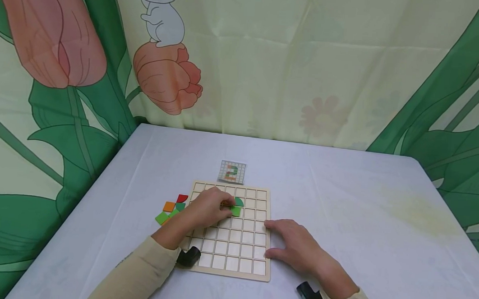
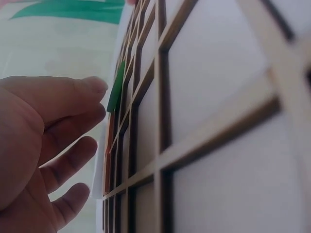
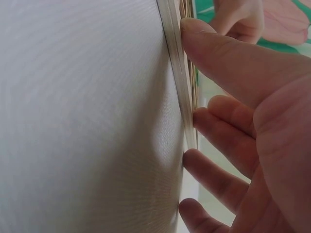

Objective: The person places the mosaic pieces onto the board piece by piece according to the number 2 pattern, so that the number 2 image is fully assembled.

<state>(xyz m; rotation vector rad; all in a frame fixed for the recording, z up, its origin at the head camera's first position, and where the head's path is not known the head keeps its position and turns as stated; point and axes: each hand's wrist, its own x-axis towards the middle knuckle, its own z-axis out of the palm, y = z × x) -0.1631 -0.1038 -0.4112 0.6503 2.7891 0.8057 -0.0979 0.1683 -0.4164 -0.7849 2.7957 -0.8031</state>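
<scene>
Head view: grid board (image 1: 233,273) lies flat on white cloth (image 1: 350,209), near rim well in from cloth's far edge. L hand (image 1: 205,209) reaches across board's L side, fingertips just beside lt-green square (image 1: 235,211); dk-green quarter-round (image 1: 239,202) sits right behind it, both on board, upper-mid. Bit of orange pc shows btwn L fingers & board. L grip narrow, thumb & index drawn close; can't tell if they hold a pc. R hand (image 1: 293,245) at board's R edge, thumb & index spread wide, nothing held; broad stretch of cloth btwn it & table's R edge. Off board's L edge: loose pcs, incl. red quarter-round (image 1: 182,198), orange square (image 1: 169,207) & lt-green pc (image 1: 162,217), close together, partly behind L forearm. Pattern card (image 1: 232,172) just past board's far edge, w/ cloth behind it.

L wrist view: thumb & index tips nearly meet right by a green pc (image 2: 115,87), seen edge-on & proud of the grid; contact unclear. Other fingers loosely bent. Bare cells nearest cam.

R wrist view: thumb tip at board's side edge, other fingers apart, strung along same side, low near cloth. L hand blurry beyond.
</scene>
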